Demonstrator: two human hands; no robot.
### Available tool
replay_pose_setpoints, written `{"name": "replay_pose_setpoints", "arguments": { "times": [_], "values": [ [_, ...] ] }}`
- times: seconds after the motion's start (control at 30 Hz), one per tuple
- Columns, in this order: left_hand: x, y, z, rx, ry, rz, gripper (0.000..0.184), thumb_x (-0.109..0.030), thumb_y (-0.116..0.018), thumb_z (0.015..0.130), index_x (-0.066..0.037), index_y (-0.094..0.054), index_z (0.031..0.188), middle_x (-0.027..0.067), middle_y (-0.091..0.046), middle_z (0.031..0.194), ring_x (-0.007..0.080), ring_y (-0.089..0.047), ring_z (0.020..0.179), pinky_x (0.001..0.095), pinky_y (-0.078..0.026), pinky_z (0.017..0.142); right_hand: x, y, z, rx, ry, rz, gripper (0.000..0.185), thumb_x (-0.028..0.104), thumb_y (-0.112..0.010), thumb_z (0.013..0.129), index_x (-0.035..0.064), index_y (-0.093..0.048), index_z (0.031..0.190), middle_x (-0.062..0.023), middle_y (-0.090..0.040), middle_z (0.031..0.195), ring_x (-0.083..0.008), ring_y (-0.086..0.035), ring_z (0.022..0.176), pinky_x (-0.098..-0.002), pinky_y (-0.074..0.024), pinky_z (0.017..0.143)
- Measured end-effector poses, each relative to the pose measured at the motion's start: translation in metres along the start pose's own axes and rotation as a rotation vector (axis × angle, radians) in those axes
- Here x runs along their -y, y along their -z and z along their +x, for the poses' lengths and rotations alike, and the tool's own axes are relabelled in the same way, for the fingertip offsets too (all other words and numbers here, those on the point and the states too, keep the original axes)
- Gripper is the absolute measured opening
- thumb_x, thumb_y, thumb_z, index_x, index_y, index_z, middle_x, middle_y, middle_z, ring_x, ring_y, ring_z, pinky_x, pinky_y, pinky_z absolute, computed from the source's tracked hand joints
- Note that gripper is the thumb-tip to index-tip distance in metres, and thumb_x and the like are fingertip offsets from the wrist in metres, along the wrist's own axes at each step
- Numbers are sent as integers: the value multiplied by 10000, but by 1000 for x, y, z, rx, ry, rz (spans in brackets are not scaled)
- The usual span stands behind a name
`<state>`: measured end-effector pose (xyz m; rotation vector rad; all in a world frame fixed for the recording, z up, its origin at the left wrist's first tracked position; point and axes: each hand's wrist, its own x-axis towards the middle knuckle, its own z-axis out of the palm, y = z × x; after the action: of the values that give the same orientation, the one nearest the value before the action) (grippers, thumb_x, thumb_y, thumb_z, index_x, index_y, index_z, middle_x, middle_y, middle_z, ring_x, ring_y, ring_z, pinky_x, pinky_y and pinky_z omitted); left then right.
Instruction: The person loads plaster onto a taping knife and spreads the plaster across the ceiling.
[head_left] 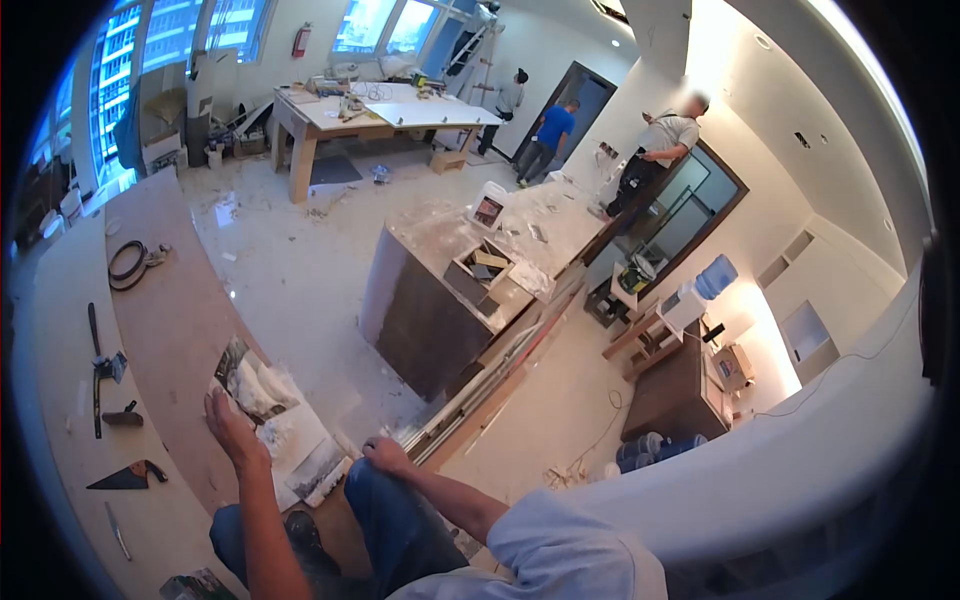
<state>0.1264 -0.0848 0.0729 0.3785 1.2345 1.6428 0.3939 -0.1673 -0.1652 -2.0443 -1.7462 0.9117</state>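
My left hand [236, 432] is closed at the left edge of an open, printed bag [232, 358] with crumpled white material in it. White powder or paste [285, 432] is spread just below the bag, on a pale sheet near my knees. My right hand [387, 456] rests on my bent knee with its fingers curled, and nothing shows in it. On the long curved board to my left lie a hand saw [130, 476], a hammer-like tool [96, 330], a hatchet-like tool [108, 370] and a slim knife-like tool [118, 530].
A coiled strip [127, 265] lies farther up the board. Ahead stands a dusty counter [430, 310] carrying a white bucket [488, 205]; long strips [500, 370] run along its side. A worktable [335, 120] is at the back. Several people stand beyond, one in a blue shirt [556, 127].
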Motion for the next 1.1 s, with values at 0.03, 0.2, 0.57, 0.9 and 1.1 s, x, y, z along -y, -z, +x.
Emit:
{"name": "replay_pose_setpoints", "arguments": {
  "times": [0.03, 0.2, 0.57, 0.9, 1.1],
  "values": [
    [-13, -10, -18, -26, 31, 21, 551, -301, -453, 933, 13, -384, 1380, 170, -300, 1468, 286, -323, 1341, 396, -274, 1085, 16, 5, -5, -14, -35, 38, 348, 304, -502, 802, 33, -674, 938, -240, -644, 942, -409, -609, 916, -464, -473, 837],
    [-12, -15, -41, 203, 45, 75, 599, -266, -487, 923, 33, -311, 1412, 163, -353, 1437, 264, -342, 1325, 367, -270, 1086, 47, -28, -5, 20, 21, 51, 341, 298, -528, 782, 15, -677, 901, -248, -649, 892, -409, -623, 871, -480, -485, 815],
    [-13, -15, -37, 283, 135, -54, 569, -280, -482, 929, 15, -344, 1395, 150, -401, 1395, 260, -415, 1271, 366, -337, 1048, 39, 11, -17, 83, -79, 79, 375, 332, -532, 781, 26, -674, 944, -234, -650, 945, -403, -615, 912, -462, -476, 834],
    [-12, -41, -28, 302, 192, -165, 418, -279, -461, 928, -26, -478, 1260, 95, -504, 1268, 225, -515, 1153, 342, -459, 908, -28, 9, -14, 155, -101, 77, 447, 366, -481, 805, 36, -660, 1047, -213, -644, 1061, -374, -603, 993, -415, -454, 899],
    [-9, -43, -23, 247, 229, -150, 376, -290, -457, 925, -90, -497, 1241, 41, -525, 1225, 191, -533, 1112, 339, -480, 838, -37, 14, -21, 122, -161, 136, 435, 349, -496, 782, 32, -665, 1026, -218, -647, 1047, -376, -612, 975, -416, -464, 886]
  ]
}}
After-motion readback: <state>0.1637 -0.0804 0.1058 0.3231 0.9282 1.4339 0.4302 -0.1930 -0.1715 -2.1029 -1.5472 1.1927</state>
